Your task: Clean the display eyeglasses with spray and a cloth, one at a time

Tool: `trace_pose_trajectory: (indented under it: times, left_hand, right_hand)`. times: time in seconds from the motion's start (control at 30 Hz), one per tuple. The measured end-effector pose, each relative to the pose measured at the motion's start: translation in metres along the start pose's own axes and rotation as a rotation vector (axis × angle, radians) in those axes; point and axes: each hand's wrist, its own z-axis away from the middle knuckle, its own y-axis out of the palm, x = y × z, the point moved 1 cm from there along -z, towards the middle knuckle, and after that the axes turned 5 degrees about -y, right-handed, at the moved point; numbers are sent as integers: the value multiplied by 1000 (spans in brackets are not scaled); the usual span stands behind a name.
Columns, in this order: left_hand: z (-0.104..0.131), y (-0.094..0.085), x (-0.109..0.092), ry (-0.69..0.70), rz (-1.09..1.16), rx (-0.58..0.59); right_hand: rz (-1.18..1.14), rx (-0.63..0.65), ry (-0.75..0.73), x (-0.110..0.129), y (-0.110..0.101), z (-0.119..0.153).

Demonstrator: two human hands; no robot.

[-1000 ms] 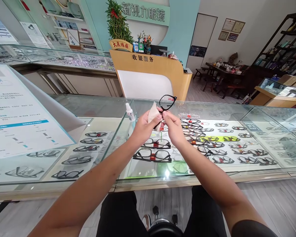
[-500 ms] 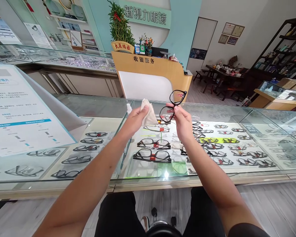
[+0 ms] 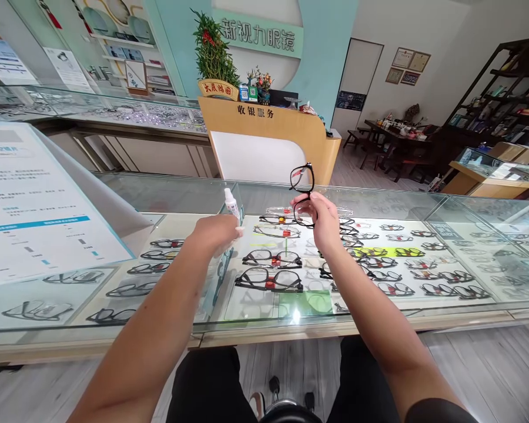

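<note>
My right hand (image 3: 325, 220) pinches a pair of black-framed eyeglasses (image 3: 302, 178) by the lower part, holding them upright on end above the glass counter (image 3: 176, 195). My left hand (image 3: 216, 230) is low over the counter, back upward, with its fingers mostly hidden beneath it. Just beyond those knuckles stands a small white spray bottle (image 3: 231, 204). The cloth is out of sight; whether it lies under the left hand or in its fingers I cannot make out.
Under the counter glass lie rows of eyeglasses (image 3: 271, 280). A folded paper sign (image 3: 48, 205) stands on the left of the counter. Ahead is a wooden cashier desk (image 3: 264, 114) with a potted plant (image 3: 216, 53); a stool (image 3: 286, 411) is below me.
My left hand has moved left and down from beside the eyeglasses, and the pale cloth has gone from view. The eyeglasses have turned more upright and shifted slightly left.
</note>
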Motion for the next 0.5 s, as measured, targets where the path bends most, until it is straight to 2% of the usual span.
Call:
trace_pose_trajectory:
  times: [0.07,0.13,0.3,0.4,0.5]
  left_hand:
    - [2,1,-2,28,1,-51]
    - [9,-2,-11,105,41,-182]
    - [36,-16,-49,558,288,-671]
    - [46,-17,-62,714,362,-762]
    - [49,-13,-65,741,392,-751]
  right_hand:
    - [22,26,16,1,1,0]
    - [42,87,36,2,0,-1]
    - [131,322,85,7,-10,-6]
    - [207,395,98,14,-16,-10]
    - [287,462,121,19,-19,-11]
